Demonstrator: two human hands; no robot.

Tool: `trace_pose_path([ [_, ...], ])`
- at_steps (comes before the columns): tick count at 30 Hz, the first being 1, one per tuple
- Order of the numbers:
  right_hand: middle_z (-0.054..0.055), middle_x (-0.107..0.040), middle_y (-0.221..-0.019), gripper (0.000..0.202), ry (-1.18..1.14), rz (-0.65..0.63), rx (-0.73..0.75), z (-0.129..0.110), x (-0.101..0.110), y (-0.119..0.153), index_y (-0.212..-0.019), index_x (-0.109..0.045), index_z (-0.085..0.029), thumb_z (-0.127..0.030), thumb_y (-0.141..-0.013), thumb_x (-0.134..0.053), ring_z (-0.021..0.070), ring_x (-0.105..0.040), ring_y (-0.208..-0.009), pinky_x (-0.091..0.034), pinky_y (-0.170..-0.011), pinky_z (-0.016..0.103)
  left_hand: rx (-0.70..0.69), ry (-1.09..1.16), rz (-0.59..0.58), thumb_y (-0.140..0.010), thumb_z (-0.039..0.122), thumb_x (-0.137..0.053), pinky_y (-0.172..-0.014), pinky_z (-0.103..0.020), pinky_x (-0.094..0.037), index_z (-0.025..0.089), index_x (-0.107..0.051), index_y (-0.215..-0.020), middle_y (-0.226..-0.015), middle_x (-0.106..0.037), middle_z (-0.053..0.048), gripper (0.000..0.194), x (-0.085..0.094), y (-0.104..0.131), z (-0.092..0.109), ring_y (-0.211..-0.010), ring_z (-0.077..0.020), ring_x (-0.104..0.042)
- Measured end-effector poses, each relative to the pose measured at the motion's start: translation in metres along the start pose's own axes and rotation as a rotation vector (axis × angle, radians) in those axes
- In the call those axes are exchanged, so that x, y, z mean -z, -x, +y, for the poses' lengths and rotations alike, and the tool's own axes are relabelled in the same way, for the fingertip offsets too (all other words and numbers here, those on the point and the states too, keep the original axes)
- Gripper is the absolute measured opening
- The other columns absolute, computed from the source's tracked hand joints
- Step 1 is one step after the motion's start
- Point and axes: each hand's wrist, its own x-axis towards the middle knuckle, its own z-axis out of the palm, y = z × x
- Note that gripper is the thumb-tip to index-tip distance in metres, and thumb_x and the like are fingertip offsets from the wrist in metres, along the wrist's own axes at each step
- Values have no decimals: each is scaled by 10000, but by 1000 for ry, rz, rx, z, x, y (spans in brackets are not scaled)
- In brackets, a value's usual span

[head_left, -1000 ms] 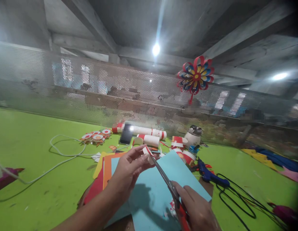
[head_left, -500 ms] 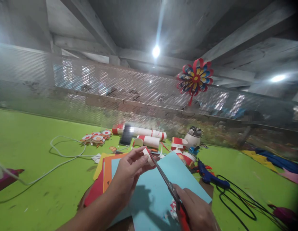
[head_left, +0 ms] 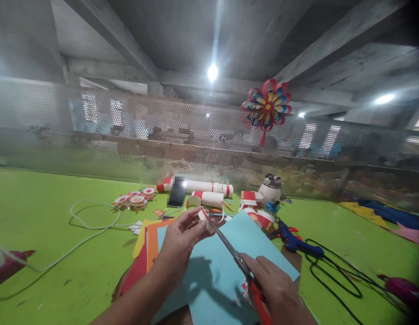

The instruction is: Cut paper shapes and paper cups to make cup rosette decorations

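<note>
My left hand [head_left: 177,239] is closed, its fingers and thumb pinching a small curved piece of paper cup [head_left: 205,220], white with a red edge. In my right hand [head_left: 279,289] is a pair of scissors [head_left: 237,258] with red handles. The blade tips meet the cup piece at its right edge, and a thin red and white strip curls beside them. Both hands are above a light blue paper sheet [head_left: 250,239]. Small red and white scraps [head_left: 245,286] lie on the sheet near the scissors, partly hidden by my right hand.
Behind the hands are a phone [head_left: 176,194], a stacked cup tube [head_left: 209,187], red-and-white cups [head_left: 252,198] and a pale jar [head_left: 271,187]. A blue glue gun [head_left: 299,243] with black cable lies right. Round paper pieces [head_left: 135,199] and a white cable [head_left: 90,230] are left.
The view has shifted slightly, so things appear a little further left. The curled red strip beside the blades shows more clearly. Both hands keep their hold on the cup piece and the scissors.
</note>
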Motion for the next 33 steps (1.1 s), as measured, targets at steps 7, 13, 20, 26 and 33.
trace_pose_path([
  [7, 65, -551, -808, 379, -16, -69, -26, 0, 3, -2, -1209, -513, -179, -153, -844, -415, 211, -544, -723, -447, -645, 344, 71, 16, 0, -646, 211, -759, -813, -400, -490, 119, -629, -1083, -1003, -673, -168, 465, 4, -1, -1, -867, -255, -653],
  [13, 59, -574, -841, 384, -38, -141, -85, -8, 13, -5, -1201, -526, -203, -132, -831, -452, 196, -567, -761, -471, -681, 315, 65, -2, 12, -662, 209, -745, -826, -410, -485, 114, -643, -1071, -955, -683, -151, 432, 1, 1, 3, -853, -248, -653],
  [20, 72, -585, -836, 414, 25, -99, -44, -4, 9, -4, -1222, -520, -175, -116, -817, -454, 206, -572, -754, -477, -661, 319, 49, 26, 7, -647, 220, -760, -847, -432, -475, 129, -657, -1057, -844, -687, -109, 433, 1, -1, 0, -843, -246, -650],
  [26, 61, -589, -797, 375, 32, -19, -31, -1, 2, 0, -1192, -546, -191, -172, -829, -453, 207, -575, -714, -461, -628, 315, 47, 25, -7, -629, 215, -779, -850, -443, -481, 125, -641, -1039, -845, -695, -108, 442, 8, -6, -7, -839, -246, -653],
  [33, 75, -608, -807, 360, 19, -28, -9, 3, 0, 1, -1187, -544, -167, -203, -844, -440, 210, -580, -721, -450, -632, 313, 51, 46, -24, -613, 229, -789, -845, -448, -477, 141, -673, -1002, -899, -700, -131, 415, 9, -7, -7, -871, -269, -656],
])
